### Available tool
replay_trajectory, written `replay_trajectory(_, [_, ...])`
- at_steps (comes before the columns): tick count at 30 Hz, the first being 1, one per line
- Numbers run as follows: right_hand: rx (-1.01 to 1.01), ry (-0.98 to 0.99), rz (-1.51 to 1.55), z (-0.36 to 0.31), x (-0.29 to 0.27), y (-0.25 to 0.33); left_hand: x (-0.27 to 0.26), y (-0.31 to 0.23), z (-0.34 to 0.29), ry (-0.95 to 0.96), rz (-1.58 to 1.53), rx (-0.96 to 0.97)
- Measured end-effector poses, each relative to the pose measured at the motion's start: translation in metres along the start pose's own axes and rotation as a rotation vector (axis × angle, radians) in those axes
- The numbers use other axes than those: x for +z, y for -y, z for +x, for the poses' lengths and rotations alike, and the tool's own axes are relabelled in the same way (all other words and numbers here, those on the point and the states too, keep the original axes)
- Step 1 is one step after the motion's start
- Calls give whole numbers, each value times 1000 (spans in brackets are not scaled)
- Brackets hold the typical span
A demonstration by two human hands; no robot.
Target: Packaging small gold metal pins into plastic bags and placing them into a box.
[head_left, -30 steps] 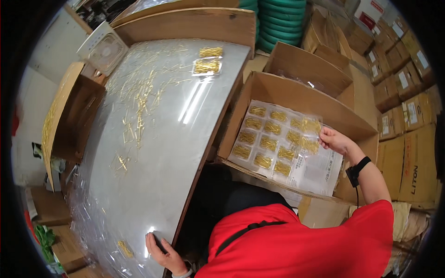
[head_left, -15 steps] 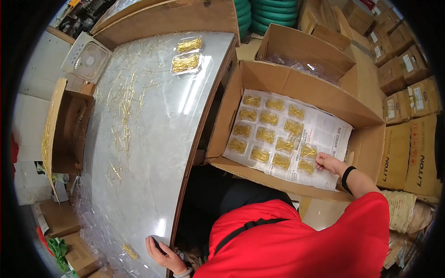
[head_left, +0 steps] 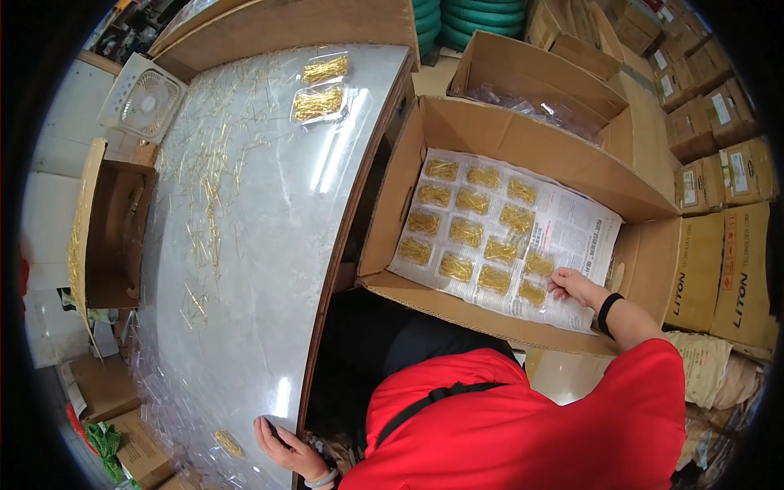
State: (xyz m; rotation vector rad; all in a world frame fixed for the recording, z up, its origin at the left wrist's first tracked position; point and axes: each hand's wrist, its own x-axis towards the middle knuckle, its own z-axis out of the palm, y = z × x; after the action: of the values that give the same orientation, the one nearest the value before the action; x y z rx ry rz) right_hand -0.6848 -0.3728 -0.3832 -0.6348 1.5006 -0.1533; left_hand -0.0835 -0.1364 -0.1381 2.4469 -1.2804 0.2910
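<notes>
- A clear tray of gold pins (head_left: 535, 280) is seen on newspaper (head_left: 576, 229) in the cardboard box (head_left: 523, 139).
- Its edge is met by the right hand (head_left: 574, 287), fingers bunched; clamping cannot be told.
- The left hand (head_left: 289, 448) is rested on the desk (head_left: 261, 245); grip cannot be told.

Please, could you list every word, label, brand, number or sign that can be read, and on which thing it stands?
I do not copy printed wording, only where it stands:
Yellow-brown cartons at right: large dark lettering, clear; red symbols.
Newspaper under the gold-filled packs: larger headline blurred, columns too small.
White labels on the stacked cartons: too small.
Lower-left brown carton: print too small.
</notes>
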Motion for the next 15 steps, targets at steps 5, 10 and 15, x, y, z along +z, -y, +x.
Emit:
replay_trajectory(5, [-4,-66,47,-2,5,-1,4,1,1,4,6,-1])
replay_trajectory(10, [97,37,-63,-14,11,4,1,1,-1,-14,19,12])
replay_trajectory(15, [127,74,-109,-7,13,-5,3,2,0,-13,26,23])
